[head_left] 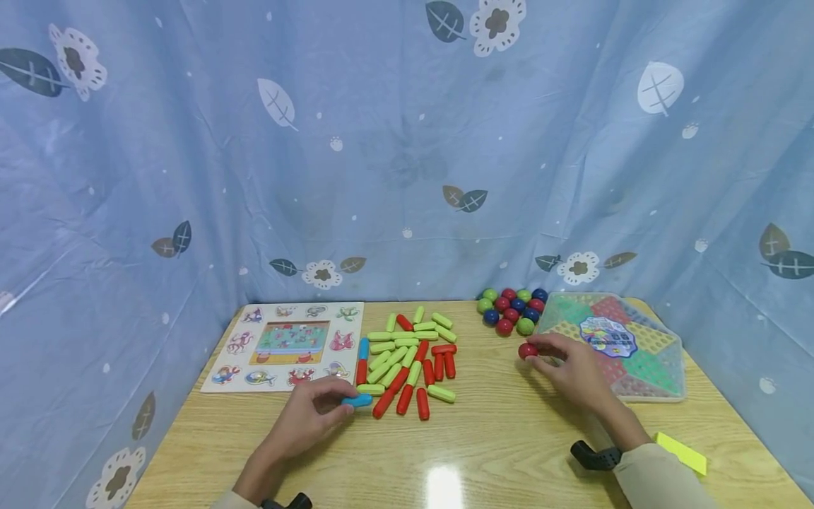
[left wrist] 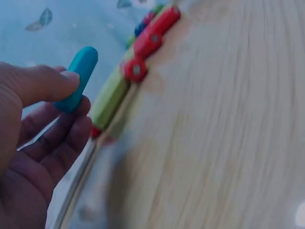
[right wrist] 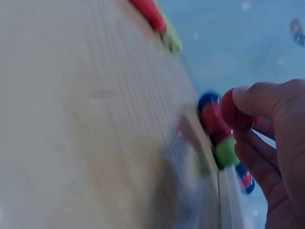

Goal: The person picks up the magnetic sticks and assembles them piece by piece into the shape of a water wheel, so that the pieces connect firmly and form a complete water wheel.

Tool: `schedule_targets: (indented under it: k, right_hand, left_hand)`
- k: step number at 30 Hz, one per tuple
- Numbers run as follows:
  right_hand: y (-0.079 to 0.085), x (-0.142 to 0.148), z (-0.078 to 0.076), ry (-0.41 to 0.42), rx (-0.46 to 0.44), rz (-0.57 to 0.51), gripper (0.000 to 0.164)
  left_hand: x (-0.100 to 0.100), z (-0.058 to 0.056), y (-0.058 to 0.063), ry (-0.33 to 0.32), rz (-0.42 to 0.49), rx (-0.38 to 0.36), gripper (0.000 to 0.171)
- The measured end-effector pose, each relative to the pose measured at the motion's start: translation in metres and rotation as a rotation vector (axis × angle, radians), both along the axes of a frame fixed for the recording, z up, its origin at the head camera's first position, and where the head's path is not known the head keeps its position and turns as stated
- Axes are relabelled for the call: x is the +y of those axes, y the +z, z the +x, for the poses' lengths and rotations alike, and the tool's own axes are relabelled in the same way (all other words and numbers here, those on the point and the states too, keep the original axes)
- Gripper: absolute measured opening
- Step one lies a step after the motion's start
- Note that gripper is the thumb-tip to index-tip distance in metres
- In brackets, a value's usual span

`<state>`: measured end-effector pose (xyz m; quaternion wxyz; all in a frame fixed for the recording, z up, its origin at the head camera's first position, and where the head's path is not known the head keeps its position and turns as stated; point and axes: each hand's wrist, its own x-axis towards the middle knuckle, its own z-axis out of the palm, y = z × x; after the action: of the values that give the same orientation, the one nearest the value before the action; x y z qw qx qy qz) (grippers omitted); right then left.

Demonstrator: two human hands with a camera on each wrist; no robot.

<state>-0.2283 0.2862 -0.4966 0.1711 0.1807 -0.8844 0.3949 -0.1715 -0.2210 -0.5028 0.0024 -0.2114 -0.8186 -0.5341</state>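
Between thumb and fingertips my left hand (head_left: 309, 418) pinches a blue stick (head_left: 357, 401), a short rounded piece held above the table by the near left edge of the stick pile. The left wrist view shows the same blue stick (left wrist: 82, 78) up close, tilted. My right hand (head_left: 575, 369) pinches a red ball (head_left: 527, 350) left of the plastic case; in the right wrist view this red ball (right wrist: 233, 112) sits between thumb and fingers. Many green sticks (head_left: 383, 367) and red sticks (head_left: 422, 404) lie loosely together in the middle of the table.
Red, blue and green balls (head_left: 511, 315) cluster at the back. A clear case (head_left: 649, 364) with a coloured star board stands at the right, a yellow block (head_left: 681, 454) nearer. A picture board (head_left: 245, 338) with sea animals lies at the left. A blue curtain (head_left: 407, 155) encloses the table.
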Motion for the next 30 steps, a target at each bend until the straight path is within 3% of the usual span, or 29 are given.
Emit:
schedule_targets:
  k: [3, 6, 11, 16, 20, 25, 30]
  right_hand:
    - [-0.001, -0.009, 0.019, 0.092, -0.034, -0.157, 0.031]
    - [-0.005, -0.021, 0.037, 0.185, -0.09, -0.3, 0.03]
    - [-0.013, -0.043, 0.065, 0.26, -0.237, -0.442, 0.029]
    - [-0.017, -0.066, 0.081, 0.333, -0.341, -0.522, 0.029]
    - [-0.021, -0.079, 0.086, 0.39, -0.371, -0.561, 0.029]
    - [-0.024, -0.087, 0.089, 0.443, -0.398, -0.609, 0.029]
    - [-0.027, -0.089, 0.09, 0.453, -0.425, -0.625, 0.03]
  left_hand:
    - [0.014, 0.006, 0.005, -0.066, 0.051, -0.07, 0.022]
    - [0.035, 0.013, 0.008, -0.125, 0.041, -0.12, 0.024]
    - [0.077, 0.026, 0.006, -0.193, 0.025, -0.141, 0.021]
    - [0.114, 0.036, 0.001, -0.188, 0.095, -0.161, 0.019]
    - [0.136, 0.043, -0.007, -0.181, 0.168, -0.184, 0.018]
    - [0.148, 0.046, -0.017, -0.145, 0.183, -0.135, 0.019]
    - [0.149, 0.046, -0.019, -0.107, 0.233, -0.175, 0.019]
